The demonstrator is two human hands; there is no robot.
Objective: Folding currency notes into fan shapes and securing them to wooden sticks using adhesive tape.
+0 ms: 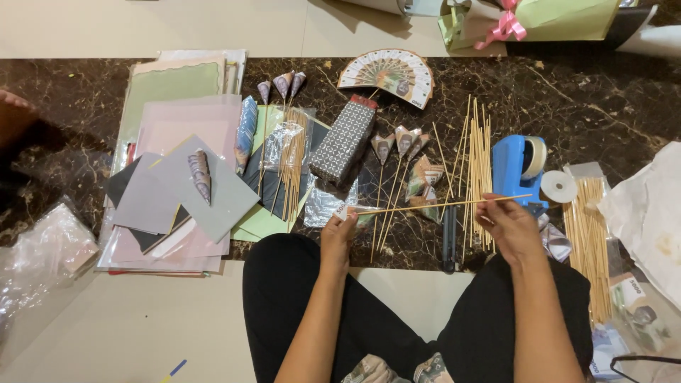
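My left hand point(338, 237) and my right hand point(509, 225) together hold one thin bamboo skewer point(433, 206) level above the dark marble floor. The left fingers pinch its left end, where a small white piece sits. The right fingers pinch it near the right end, whose tip reaches toward a blue tape dispenser point(520, 170). Under the skewer lie loose bamboo skewers point(479, 167) and folded banknote cones on sticks point(401, 145). My black-trousered knees frame the bottom of the view.
A stack of coloured paper sheets point(177, 177) lies at left, a patterned grey box point(344, 145) and a banknote fan point(390, 74) in the middle. More skewers in a bag point(587, 241), a white tape roll point(559, 186) and a black cutter point(450, 245) lie at right. Wrapped bouquets point(539, 18) rest at top.
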